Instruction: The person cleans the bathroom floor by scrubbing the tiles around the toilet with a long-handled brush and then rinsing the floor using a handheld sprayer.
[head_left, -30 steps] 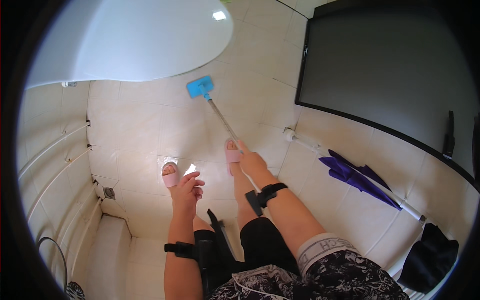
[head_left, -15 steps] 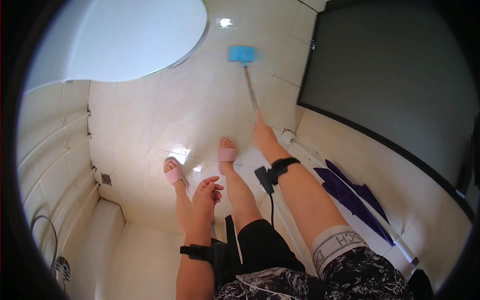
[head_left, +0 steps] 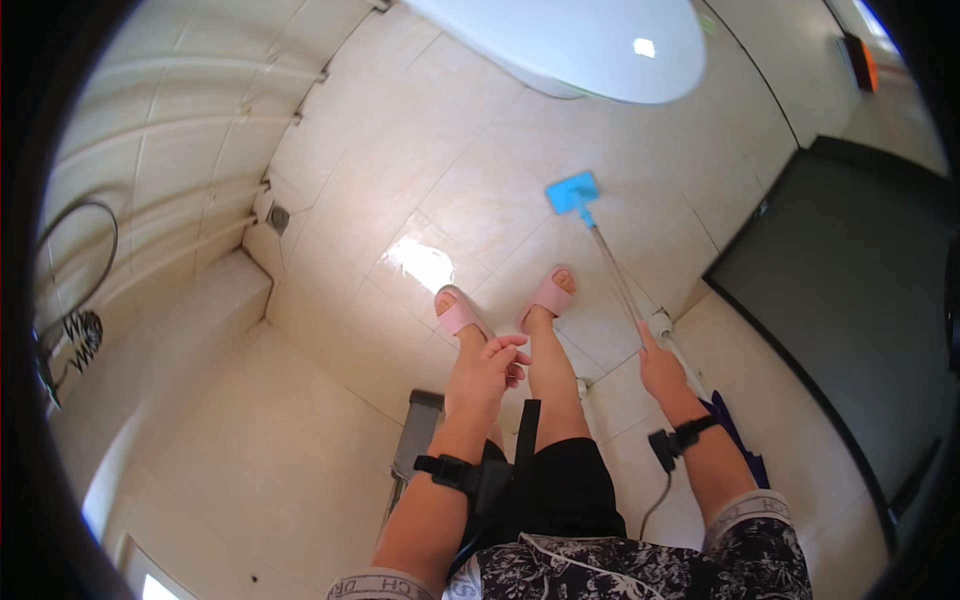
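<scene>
My right hand (head_left: 663, 372) is closed round the thin handle of a floor scrubber (head_left: 618, 275). Its blue rectangular head (head_left: 572, 192) rests on the pale tiled floor ahead of my feet. The upper end of the handle is hidden in my hand. In front of my body hangs my left hand (head_left: 490, 372), empty, its fingers loosely bent and apart. Below that hand are my feet in pink slippers (head_left: 462, 312). Both wrists wear black straps with small devices.
Beyond the scrubber stands a white, rounded, glossy toilet-like fixture (head_left: 600, 50). A dark framed panel (head_left: 850, 290) leans at the right, near purple cloth (head_left: 738, 440). Pipes (head_left: 190, 120) and a floor drain (head_left: 278, 220) lie left. A grey flat-headed object (head_left: 417, 432) stands beside my left leg.
The view has turned, so the white fixture sits farther right. The scrubber head is nearer my feet, its handle still in my right hand. My left hand stays empty.
</scene>
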`<state>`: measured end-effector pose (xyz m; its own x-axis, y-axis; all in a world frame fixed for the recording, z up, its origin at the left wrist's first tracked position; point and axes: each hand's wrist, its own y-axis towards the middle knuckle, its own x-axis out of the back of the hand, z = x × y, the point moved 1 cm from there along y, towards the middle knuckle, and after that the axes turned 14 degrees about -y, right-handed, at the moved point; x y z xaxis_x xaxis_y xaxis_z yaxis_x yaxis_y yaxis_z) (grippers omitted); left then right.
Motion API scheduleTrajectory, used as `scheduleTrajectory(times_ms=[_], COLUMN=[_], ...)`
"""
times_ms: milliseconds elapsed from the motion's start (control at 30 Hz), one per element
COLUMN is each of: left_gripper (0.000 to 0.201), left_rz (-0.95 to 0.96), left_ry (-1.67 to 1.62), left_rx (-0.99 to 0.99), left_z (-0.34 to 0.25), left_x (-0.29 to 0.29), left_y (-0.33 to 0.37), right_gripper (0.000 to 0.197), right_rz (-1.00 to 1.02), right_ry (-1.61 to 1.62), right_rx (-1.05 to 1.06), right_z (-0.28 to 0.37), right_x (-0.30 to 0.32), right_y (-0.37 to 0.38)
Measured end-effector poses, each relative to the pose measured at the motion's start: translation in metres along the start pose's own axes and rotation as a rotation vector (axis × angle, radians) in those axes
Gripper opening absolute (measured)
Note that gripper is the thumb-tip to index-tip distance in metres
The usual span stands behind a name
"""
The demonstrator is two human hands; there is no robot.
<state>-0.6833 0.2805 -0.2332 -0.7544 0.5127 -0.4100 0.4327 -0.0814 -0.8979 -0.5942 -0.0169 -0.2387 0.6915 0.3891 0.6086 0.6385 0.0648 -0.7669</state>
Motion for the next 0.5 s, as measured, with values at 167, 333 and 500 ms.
scheduleTrajectory(times_ms=[167,333,500], left_gripper=[0.02,0.02,0.022], left_rz=[-0.045,-0.079,-0.114], left_ry=[-0.193,-0.353,-0.468], left_rx=[0.052,0.04,-0.024], left_z=[0.014,0.012,-0.016], left_x=[0.075,0.162,0.247], left_y=[-0.014,-0.03,-0.05], right_gripper=[0.056,0.055,0.051], right_rz=[0.041,-0.058,-0.008], right_ry=[-0.252,-0.421,-0.446], right_rx=[0.249,0.4,0.518], right_z=[0.017,0.185,0.407], right_x=[0.003,0.018,0.032], right_y=[-0.01,0.019,0.04])
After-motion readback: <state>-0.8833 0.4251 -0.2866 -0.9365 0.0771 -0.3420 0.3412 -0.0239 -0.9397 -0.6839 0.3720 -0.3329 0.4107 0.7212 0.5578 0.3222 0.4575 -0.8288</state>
